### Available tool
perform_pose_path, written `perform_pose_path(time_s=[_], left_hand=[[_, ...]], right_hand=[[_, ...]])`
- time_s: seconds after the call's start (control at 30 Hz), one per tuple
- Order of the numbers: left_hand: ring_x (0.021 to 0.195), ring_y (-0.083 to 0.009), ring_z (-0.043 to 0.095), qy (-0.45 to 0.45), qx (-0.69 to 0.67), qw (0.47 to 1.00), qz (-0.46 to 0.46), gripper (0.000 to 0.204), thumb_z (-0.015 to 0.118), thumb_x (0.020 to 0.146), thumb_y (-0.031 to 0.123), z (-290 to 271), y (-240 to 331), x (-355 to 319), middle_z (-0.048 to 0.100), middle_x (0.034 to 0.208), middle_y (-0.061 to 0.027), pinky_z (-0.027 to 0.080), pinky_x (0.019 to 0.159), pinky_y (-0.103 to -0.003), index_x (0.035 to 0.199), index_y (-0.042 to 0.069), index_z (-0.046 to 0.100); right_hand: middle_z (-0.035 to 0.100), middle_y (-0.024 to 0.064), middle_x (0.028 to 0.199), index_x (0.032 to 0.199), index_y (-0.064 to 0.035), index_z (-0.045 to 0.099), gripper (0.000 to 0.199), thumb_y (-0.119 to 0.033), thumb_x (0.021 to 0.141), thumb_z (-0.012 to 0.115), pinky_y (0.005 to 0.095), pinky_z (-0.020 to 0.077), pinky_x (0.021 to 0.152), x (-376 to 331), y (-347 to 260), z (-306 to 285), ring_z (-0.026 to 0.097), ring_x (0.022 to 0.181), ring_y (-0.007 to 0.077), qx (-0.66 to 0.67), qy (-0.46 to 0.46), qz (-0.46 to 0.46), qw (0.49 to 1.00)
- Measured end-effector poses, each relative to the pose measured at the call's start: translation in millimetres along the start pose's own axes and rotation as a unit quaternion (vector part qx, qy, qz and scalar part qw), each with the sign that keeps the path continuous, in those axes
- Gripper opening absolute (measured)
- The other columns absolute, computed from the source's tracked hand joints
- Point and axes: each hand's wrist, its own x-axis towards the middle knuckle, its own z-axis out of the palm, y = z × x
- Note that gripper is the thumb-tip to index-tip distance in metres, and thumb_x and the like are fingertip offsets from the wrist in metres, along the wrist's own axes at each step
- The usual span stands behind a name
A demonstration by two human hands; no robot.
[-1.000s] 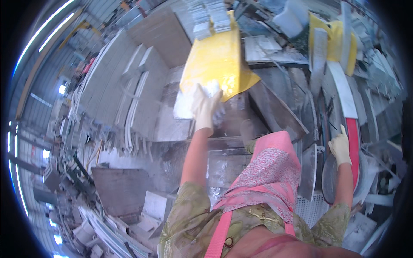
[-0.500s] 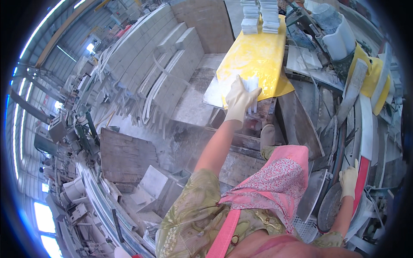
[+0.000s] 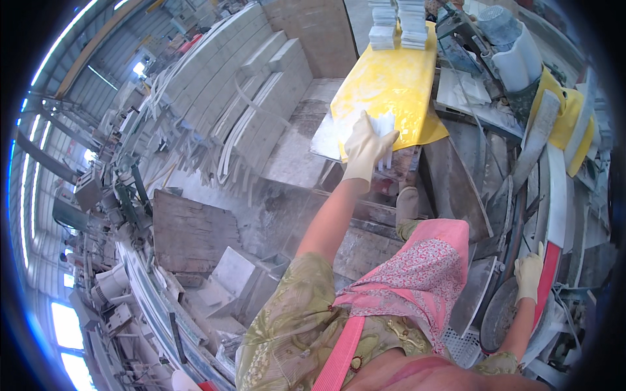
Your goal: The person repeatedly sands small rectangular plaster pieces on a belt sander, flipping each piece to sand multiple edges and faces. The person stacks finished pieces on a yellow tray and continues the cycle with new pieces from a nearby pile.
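My left hand (image 3: 366,148), in a cream rubber glove, reaches forward to the near end of a wet yellow sheet (image 3: 385,81). Its thumb and forefinger straddle narrow white stone strips (image 3: 385,124), whose near ends jut past the sheet's edge; the other fingers are partly hidden. Off to the right, my right hand (image 3: 529,274), gloved alike, lies against a long rail with a red stretch (image 3: 549,270), its forefinger extended. Just left of that hand is a dark round disc (image 3: 501,316).
Stacks of white tiles (image 3: 398,26) stand on the sheet's far end. Long stone slabs (image 3: 215,72) are piled at the left. A worn board (image 3: 195,231) lies below them. Blue-grey buckets (image 3: 499,26) and another yellow sheet (image 3: 570,120) are at the far right.
The whole view has shifted very slightly. Both hands keep the same places against the strips and the rail.
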Motion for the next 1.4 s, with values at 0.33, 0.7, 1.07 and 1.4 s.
perform_pose_path(time_s=[0.33,0.7,1.07,1.4], left_hand=[[0.132,-0.0367,0.057,0.007,0.008,1.0,-0.004,0.107,0.078,0.074,0.055,0,1,1,0.054,0.147,-0.0227,0.047,0.108,-0.042,0.156,0.002,0.036],[0.13,-0.037,0.059,0.008,0.008,1.0,-0.009,0.108,0.078,0.074,0.056,0,1,0,0.056,0.145,-0.0242,0.047,0.108,-0.042,0.157,0.002,0.035],[0.132,-0.0366,0.058,0.013,0.016,1.0,0.0,0.109,0.077,0.074,0.057,4,-4,3,0.056,0.145,-0.0246,0.046,0.108,-0.042,0.157,0.001,0.034],[0.133,-0.0366,0.057,0.025,0.019,0.999,0.01,0.109,0.078,0.075,0.057,6,-6,5,0.056,0.146,-0.0244,0.046,0.109,-0.041,0.157,0.0,0.034]], right_hand=[[0.067,0.0158,0.067,0.067,-0.0024,0.074,0.024,-0.016,0.084,0.063,0.048,0.0209,0.129,1,1,9,0.066,0.075,0.0276,-0.034,0.046,0.001,0.998],[0.068,0.0135,0.067,0.067,-0.003,0.075,0.027,-0.017,0.086,0.062,0.0475,0.0175,0.13,0,-2,-4,0.065,0.075,0.026,-0.023,-0.005,-0.001,1.0],[0.068,0.0137,0.068,0.069,-0.0037,0.075,0.028,-0.019,0.087,0.06,0.0465,0.0159,0.13,2,-1,-4,0.065,0.076,0.0256,-0.028,-0.054,0.014,0.998],[0.068,0.0147,0.067,0.068,-0.0034,0.076,0.026,-0.016,0.084,0.06,0.0451,0.0181,0.13,4,-3,1,0.065,0.07,0.0264,-0.033,0.013,0.022,0.999]])
